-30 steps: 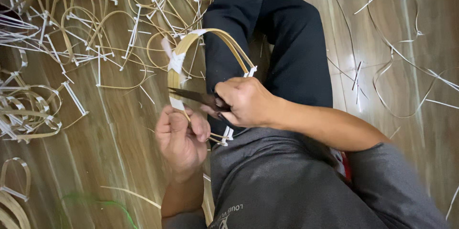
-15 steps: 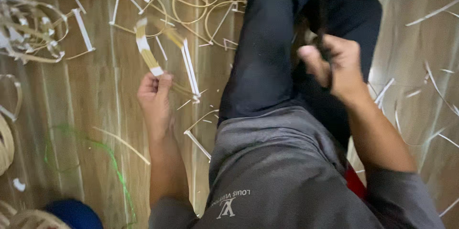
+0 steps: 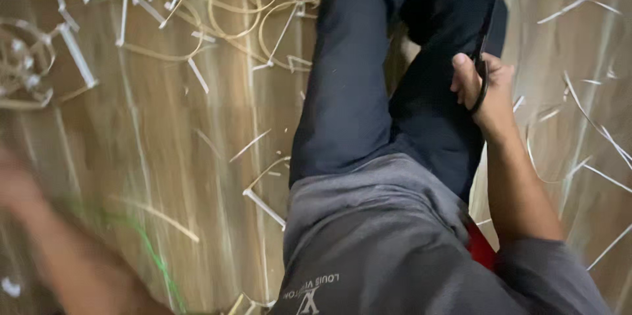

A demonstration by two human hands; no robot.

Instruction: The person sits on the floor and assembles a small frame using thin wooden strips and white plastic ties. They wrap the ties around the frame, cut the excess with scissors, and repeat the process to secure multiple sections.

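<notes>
The right hand [image 3: 484, 88] has its grip closed through the handles of dark scissors [image 3: 482, 58], held against the dark trouser leg [image 3: 349, 78]. Keep the blades pointed away from it. The left hand [image 3: 26, 183], far left of the leg, is blurred (grip unreadable).

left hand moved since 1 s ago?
Yes. The left hand has swung out from beside the dark trouser leg to the left frame edge, now blurred; the strip loop it held is gone.

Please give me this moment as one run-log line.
right hand: holds scissors | left hand: blurred, grip unclear | floor: scattered strips
</notes>
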